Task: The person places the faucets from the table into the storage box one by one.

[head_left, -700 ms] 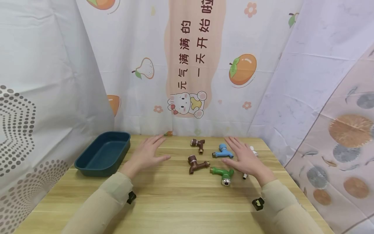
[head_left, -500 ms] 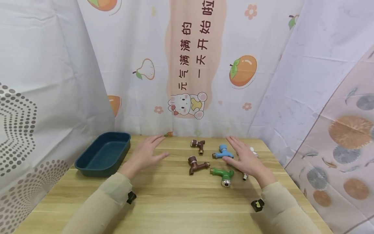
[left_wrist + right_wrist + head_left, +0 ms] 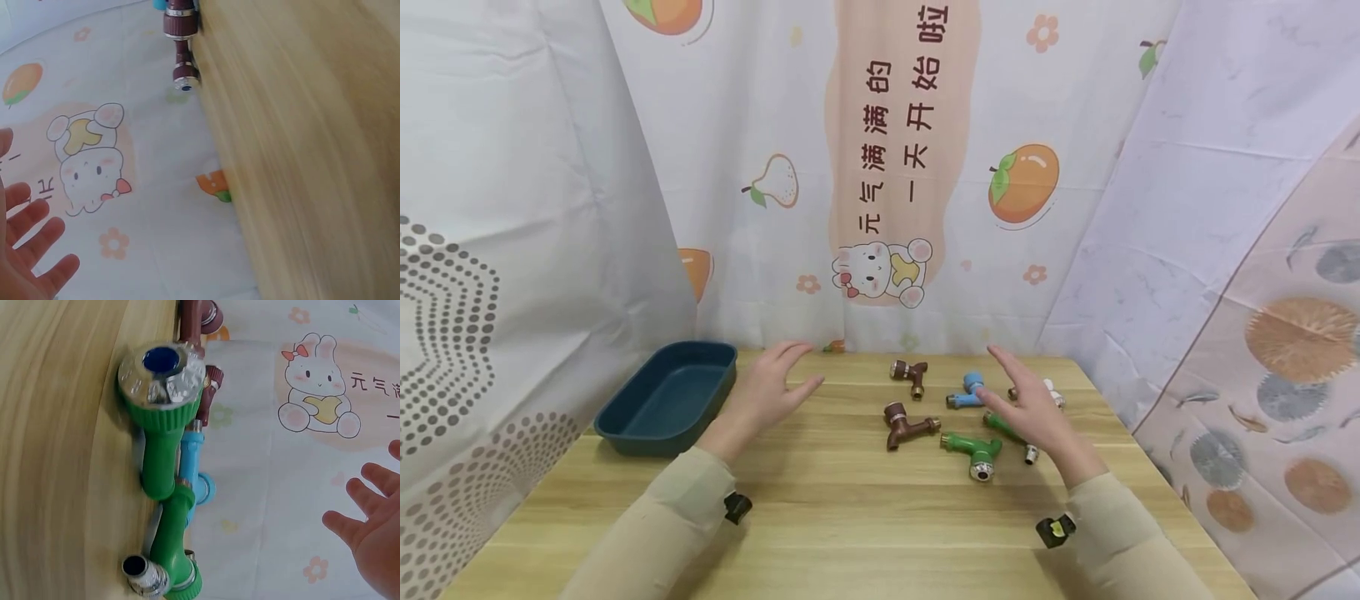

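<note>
My left hand [image 3: 762,398] hovers over the table between the dark blue basin [image 3: 662,444] and the taps, fingers loosely spread and holding nothing. My right hand [image 3: 1036,414] is held above the taps at the right, also with nothing in it. Two brown taps [image 3: 910,427] lie near the middle. A blue tap [image 3: 964,400] and a green tap [image 3: 977,454] lie left of the right hand. Partly hidden by that hand are a second green tap [image 3: 1000,425] and a white tap [image 3: 1054,392]. In the right wrist view, both green taps [image 3: 159,456] appear close, apart from the fingers [image 3: 362,499].
The wooden table [image 3: 850,525] ends at a printed curtain [image 3: 760,275] at the back. More curtains hang along the left and right sides. A black wrist strap piece [image 3: 1056,531] sticks out under the right sleeve.
Both hands have turned slightly, so their palms face each other more. The right hand's shift uncovers more of the second green tap and covers part of the blue one. The taps stay put.
</note>
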